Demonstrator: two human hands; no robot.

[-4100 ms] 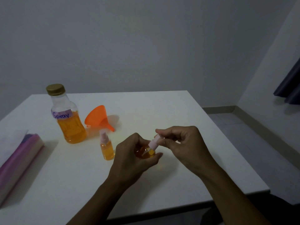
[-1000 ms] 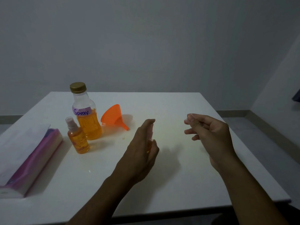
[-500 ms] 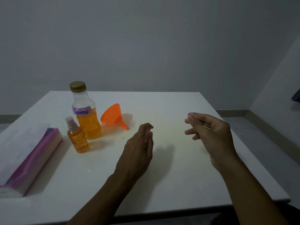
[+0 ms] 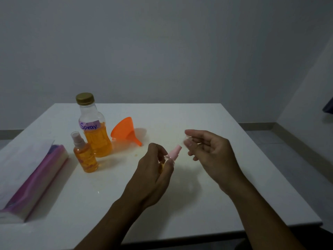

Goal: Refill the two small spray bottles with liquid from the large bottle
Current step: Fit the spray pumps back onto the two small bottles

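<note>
The large bottle (image 4: 93, 127), capped in gold and labelled "Spray", stands at the back left, half full of orange liquid. One small spray bottle (image 4: 84, 156) full of orange liquid stands in front of it with its clear cap on. My left hand (image 4: 155, 170) grips the second small spray bottle (image 4: 173, 153); only its pink nozzle shows past my fingers. My right hand (image 4: 207, 150) hovers just to the right, pinching a small clear cap (image 4: 187, 141) near the nozzle tip. An orange funnel (image 4: 124, 131) lies on its side beside the large bottle.
A pink and purple pack (image 4: 30, 181) with white paper on top lies along the left side of the white table (image 4: 198, 210). A small orange drop (image 4: 135, 155) marks the table near the funnel. The table's right edge drops to a tiled floor.
My left hand has turned, so the pink nozzle now shows between both hands. The right hand has come closer with the clear cap. Earlier, I was twisting the nozzle on this bottle.
</note>
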